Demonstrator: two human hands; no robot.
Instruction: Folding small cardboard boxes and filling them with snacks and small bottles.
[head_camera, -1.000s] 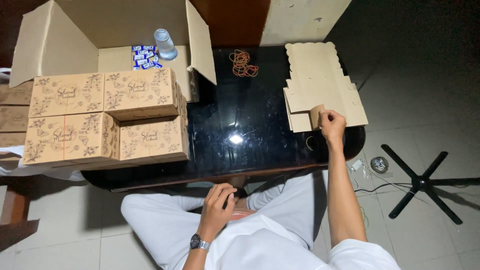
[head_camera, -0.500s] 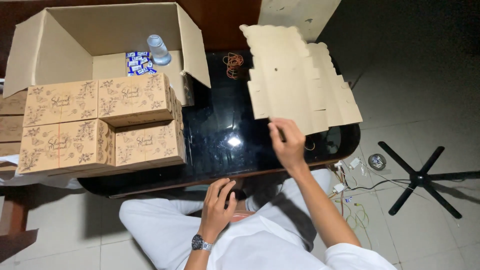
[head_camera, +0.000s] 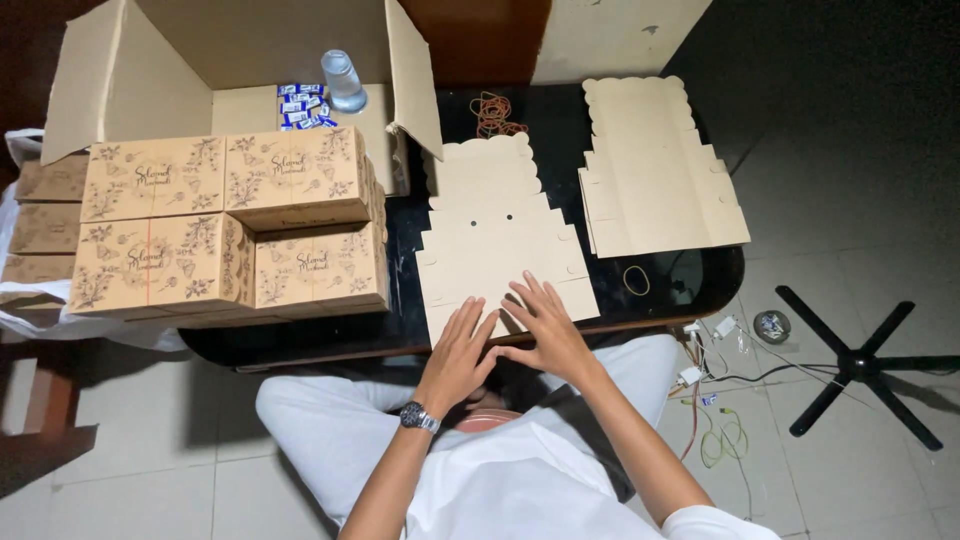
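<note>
Near bench edge: flat box blank (head_camera: 500, 235) lies on the black bench (head_camera: 600, 300), directly ahead of both hands.
Long axis: runs away from the person.
Left hand (head_camera: 462, 352): fingers spread flat on its near edge.
Right hand (head_camera: 545, 325): likewise pressing, slightly farther in.

Printed folded boxes (head_camera: 230, 225) are stacked left on the black table (head_camera: 400, 320). Open carton (head_camera: 230, 60) behind, plastic cup (head_camera: 343, 80) inside. Rubber bands (head_camera: 493, 112) and flat blank stack (head_camera: 660, 170) are seen right.
</note>
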